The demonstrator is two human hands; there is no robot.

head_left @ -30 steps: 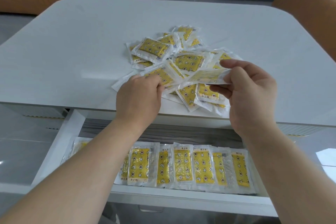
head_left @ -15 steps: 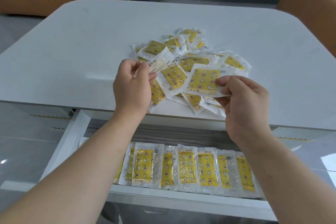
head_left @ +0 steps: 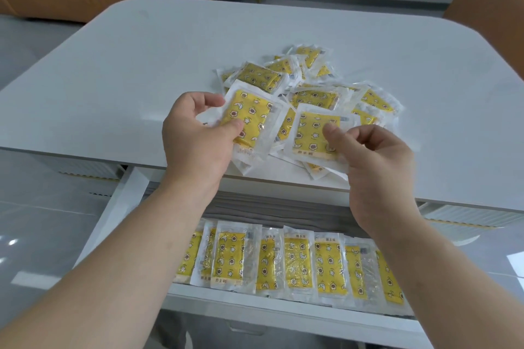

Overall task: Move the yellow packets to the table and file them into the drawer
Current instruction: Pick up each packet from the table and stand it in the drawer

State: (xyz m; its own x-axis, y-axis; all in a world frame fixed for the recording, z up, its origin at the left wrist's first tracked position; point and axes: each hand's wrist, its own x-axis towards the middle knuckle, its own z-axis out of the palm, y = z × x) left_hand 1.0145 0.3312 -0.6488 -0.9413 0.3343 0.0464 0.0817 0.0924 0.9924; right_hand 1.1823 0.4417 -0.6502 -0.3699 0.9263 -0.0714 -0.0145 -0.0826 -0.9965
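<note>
I read this as the filing step. Both hands are over the near edge of the table point(head_left: 141, 65), each holding one yellow packet lifted off the heap point(head_left: 314, 71) there. My left hand point(head_left: 195, 139) pinches the first packet point(head_left: 249, 119), thumb on its face and fingers behind. My right hand point(head_left: 374, 167) pinches the second packet point(head_left: 312, 133) near its lower corner, thumb on top. Its other fingers are curled and blurred, so I can't tell how firm that hold is.

Below the table's near edge the drawer point(head_left: 124, 195) stands open, with an overlapping row point(head_left: 297, 263) of packets inside. Next, I judge, both packets go down into that row, turned to match it. My forearms cover both ends of the row and the drawer's right side.
</note>
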